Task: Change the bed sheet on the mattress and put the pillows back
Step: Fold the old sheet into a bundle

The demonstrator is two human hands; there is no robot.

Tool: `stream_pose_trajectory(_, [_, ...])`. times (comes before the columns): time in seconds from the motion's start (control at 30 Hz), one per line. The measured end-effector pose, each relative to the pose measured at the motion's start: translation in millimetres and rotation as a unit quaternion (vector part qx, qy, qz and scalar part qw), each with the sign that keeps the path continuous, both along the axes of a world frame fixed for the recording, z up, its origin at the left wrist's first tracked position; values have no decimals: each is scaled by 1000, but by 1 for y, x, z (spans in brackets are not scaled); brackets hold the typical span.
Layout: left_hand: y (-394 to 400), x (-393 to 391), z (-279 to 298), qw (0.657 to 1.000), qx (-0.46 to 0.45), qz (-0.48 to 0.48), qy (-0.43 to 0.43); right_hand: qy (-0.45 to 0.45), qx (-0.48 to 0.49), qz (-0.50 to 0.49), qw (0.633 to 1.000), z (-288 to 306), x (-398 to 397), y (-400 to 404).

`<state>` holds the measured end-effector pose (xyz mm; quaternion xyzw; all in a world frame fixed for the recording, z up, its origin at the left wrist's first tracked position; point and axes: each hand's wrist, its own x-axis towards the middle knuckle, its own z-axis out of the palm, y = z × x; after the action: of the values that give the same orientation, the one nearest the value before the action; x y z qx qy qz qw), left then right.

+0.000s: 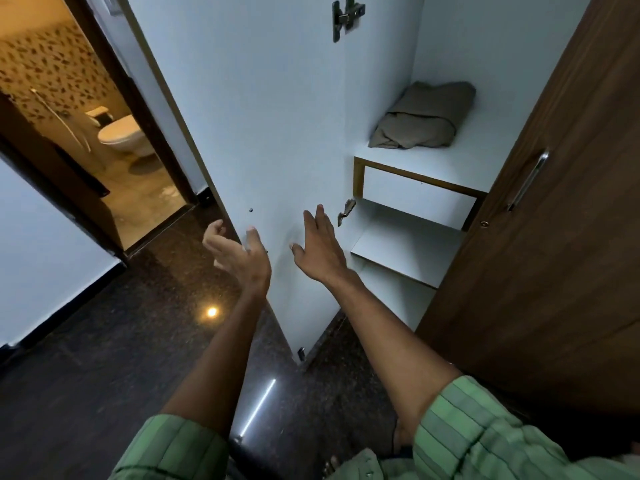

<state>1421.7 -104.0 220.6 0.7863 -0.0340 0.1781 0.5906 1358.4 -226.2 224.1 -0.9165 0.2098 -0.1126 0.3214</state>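
Evidently stood facing an open wardrobe with both arms stretched forward. Held the left hand palm up, fingers loosely curled, grasping nothing. Held the right hand released too, fingers straight and a little spread, just before the white inner face of the swung-out door and near its lower hinge. Touched nothing with either, as far as could be told.

Saw the folded sheet, a grey-brown bundle, lying on the upper shelf towards the back corner, well apart from both hands. Probably stored there folded to stay clean and within reach; probably raised both hands that way to take the bundle from either side. Judged the task barely begun: no mattress or pillows in view.

Below that shelf, noted a white drawer front and a lower shelf. To the right, noted a brown door with a metal handle; high on the white door, a latch. Underfoot, saw a dark polished floor throwing back lamp glare. Off to the left, looked through a doorway at a warmly lit bathroom with a toilet. Wore green striped sleeves.
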Motion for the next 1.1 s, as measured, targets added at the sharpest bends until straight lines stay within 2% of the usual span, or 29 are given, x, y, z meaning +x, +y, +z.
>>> stream_pose_trajectory(0.07, [0, 12, -4, 987, -66, -80, 119, -4, -6, 5, 1000, 3, -6, 3])
stream_pose_trajectory(0.1, [4, 21, -8, 981, -77, -94, 150, -9, -11, 7, 1000, 4, -8, 3])
stream_pose_trajectory(0.2, [18, 37, -3, 967, -123, -72, 211, -23, -28, -7, 999, 5, -18, 0])
stream_pose_trajectory(0.27, [22, 36, 6, 973, -102, -74, 194, -27, -32, -25, 999, 4, -24, -2])
stream_pose_trajectory(0.37, [13, 26, 15, 981, 2, -107, 163, -13, -48, -32, 998, 1, -31, -6])
stream_pose_trajectory(0.5, [-18, 9, 12, 961, 116, -197, 153, -45, -97, -53, 993, -5, -49, -16])
stream_pose_trajectory(0.63, [-59, -24, 9, 943, 129, -286, 113, -83, -160, -122, 976, -13, -85, -42])
stream_pose_trajectory(0.7, [-81, -37, 7, 921, 168, -343, 74, -98, -181, -160, 965, -18, -109, -59])
stream_pose_trajectory(0.8, [-125, -58, 14, 869, 273, -411, 40, -108, -206, -246, 941, -25, -145, -87])
stream_pose_trajectory(0.9, [-178, -74, 21, 822, 322, -469, 40, -67, -238, -345, 906, -20, -165, -121])
stream_pose_trajectory(1.1, [-285, -86, 28, 780, 369, -503, 59, -32, -200, -432, 879, 3, -173, -206])
